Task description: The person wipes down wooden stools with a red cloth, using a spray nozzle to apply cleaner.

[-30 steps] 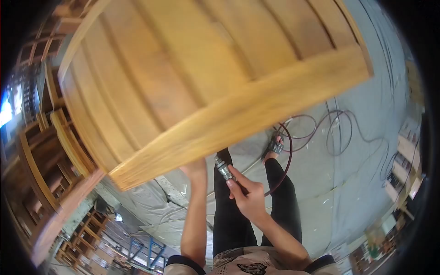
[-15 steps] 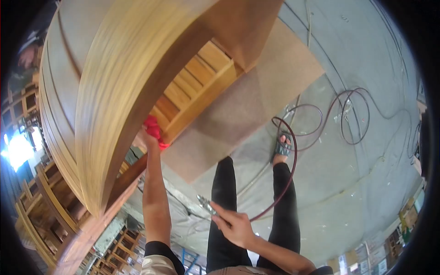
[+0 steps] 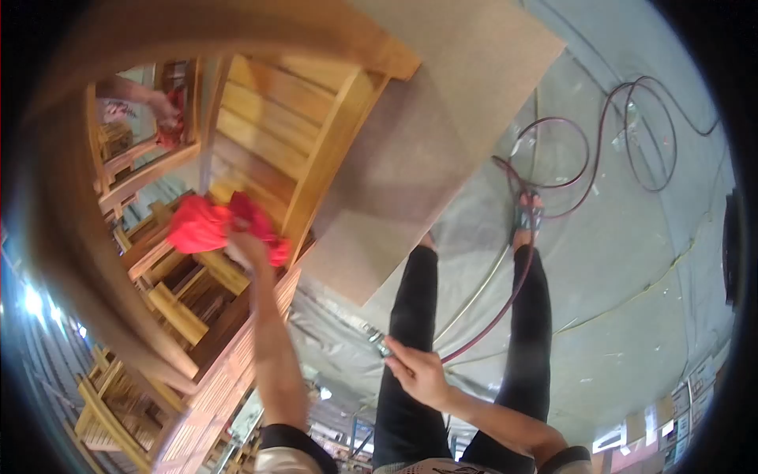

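Observation:
My left hand (image 3: 246, 243) is closed on a bright red cloth (image 3: 201, 223), which bunches out on both sides of the fingers. The cloth lies against the inside of a wooden furniture piece, beside its slatted panel (image 3: 260, 118) and below a curved wooden rim (image 3: 59, 189). In my right hand (image 3: 420, 376) is a small metal air gun (image 3: 377, 340), held in front of my legs with its tip pointing up and left. A dark red hose (image 3: 505, 304) runs from that hand across the floor.
A brown board (image 3: 418, 158) lies on the grey sheeted floor (image 3: 616, 300) beside the furniture. The hose loops by my foot (image 3: 529, 212). Within a framed opening (image 3: 146, 118) show a hand and red cloth, possibly a reflection. More wooden frames (image 3: 118, 395) stand at lower left.
The view has shifted toward the furniture's inside. My left hand and the red cloth, earlier partly behind the curved rim, now show more fully. My right hand keeps hold of the air gun.

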`<state>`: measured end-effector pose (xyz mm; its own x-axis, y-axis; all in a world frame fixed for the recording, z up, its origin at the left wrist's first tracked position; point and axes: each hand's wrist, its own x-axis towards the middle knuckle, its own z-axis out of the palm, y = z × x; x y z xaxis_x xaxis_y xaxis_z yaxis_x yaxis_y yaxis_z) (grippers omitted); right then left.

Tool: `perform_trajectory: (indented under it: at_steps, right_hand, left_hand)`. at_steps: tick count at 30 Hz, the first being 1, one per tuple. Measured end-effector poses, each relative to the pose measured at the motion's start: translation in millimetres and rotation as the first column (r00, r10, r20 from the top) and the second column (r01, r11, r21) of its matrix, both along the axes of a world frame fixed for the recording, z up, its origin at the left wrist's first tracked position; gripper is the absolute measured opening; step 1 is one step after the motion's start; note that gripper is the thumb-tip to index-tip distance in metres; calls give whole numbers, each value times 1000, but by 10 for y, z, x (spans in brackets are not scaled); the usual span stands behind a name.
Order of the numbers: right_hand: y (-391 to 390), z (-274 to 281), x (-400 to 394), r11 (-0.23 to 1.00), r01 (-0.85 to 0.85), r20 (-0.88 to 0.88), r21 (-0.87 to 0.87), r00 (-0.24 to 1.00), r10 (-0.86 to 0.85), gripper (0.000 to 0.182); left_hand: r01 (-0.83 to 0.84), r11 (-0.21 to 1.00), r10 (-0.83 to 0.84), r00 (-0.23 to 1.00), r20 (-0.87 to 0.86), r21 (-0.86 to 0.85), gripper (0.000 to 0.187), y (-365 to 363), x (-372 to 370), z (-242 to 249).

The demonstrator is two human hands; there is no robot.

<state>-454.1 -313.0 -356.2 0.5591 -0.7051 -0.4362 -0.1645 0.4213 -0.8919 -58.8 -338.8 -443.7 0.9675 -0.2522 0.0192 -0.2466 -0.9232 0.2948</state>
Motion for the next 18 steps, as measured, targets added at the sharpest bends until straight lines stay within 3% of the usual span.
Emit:
perform_trajectory:
  at_steps: [1, 2, 4, 8, 11, 12, 14, 15, 16, 18]
  right_hand:
    - [93, 76, -3, 998, -21, -10, 61, 1000, 21, 40]
    - [188, 148, -6, 992, -41, -20, 122, 999, 43, 39]
    - [277, 266, -51, 995, -27, 7, 98, 1000, 27, 38]
    - [417, 488, -360, 986, -105, -38, 132, 993, 111, 40]
    - [543, 407, -394, 983, -74, -120, 170, 988, 95, 42]
    - [575, 381, -397, 978, -61, -143, 201, 986, 91, 42]
    - [588, 347, -248, 983, -8, -117, 185, 993, 30, 42]
    - [589, 304, -159, 985, 33, -109, 167, 994, -15, 42]
    - [599, 305, -118, 983, 28, -98, 181, 995, -11, 42]
    - [589, 285, -113, 989, -37, -89, 143, 995, 50, 43]
  left_hand:
    - [140, 960, -194, 958, 212, 243, 40, 287, -173, -147]
    - [216, 850, -413, 840, 353, 480, 43, 514, -303, -340]
    - [179, 906, -232, 968, 97, 384, 47, 202, -719, -48]
    - [253, 888, -306, 948, 83, 383, 47, 223, -303, -107]
    - [321, 854, -429, 880, 204, 409, 45, 122, 359, -264]
    - [345, 630, -675, 686, 272, 696, 40, 255, 794, -434]
    - [458, 638, -704, 674, 226, 619, 33, 312, 1307, -447]
    - [492, 850, -516, 850, 104, 189, 31, 82, 1366, -311]
    - [330, 907, -374, 917, -139, -260, 29, -130, 1419, -291]
    - [212, 900, -223, 975, 16, -380, 32, -68, 2091, -592]
